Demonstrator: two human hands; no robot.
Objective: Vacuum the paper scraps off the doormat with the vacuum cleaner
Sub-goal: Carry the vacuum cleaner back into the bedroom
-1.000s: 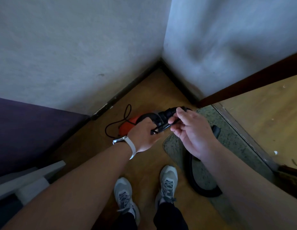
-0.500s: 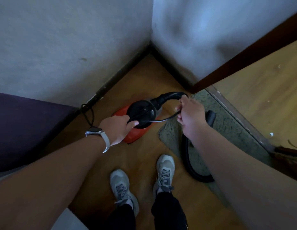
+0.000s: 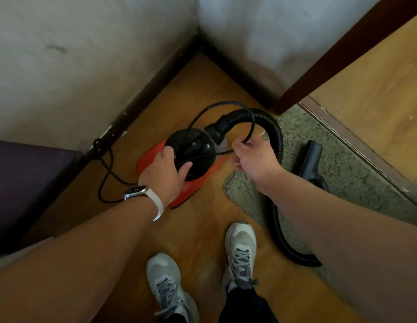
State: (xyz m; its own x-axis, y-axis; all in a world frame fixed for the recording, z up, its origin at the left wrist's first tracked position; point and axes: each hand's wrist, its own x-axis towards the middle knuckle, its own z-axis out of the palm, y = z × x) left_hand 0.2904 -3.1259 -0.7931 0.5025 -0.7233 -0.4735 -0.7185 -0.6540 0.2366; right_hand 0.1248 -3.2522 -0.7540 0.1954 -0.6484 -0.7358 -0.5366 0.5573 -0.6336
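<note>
Left hand (image 3: 164, 170) grips red-black vacuum cleaner (image 3: 200, 164); right hand (image 3: 256, 159) pinches cord (image 3: 226, 104).

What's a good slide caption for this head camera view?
Left hand grips the red vacuum cleaner while right hand holds its black cord beside the doormat.

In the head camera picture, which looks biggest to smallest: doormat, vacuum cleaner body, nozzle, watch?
1. doormat, though the arm hides part
2. vacuum cleaner body
3. nozzle
4. watch, close behind the nozzle
</note>
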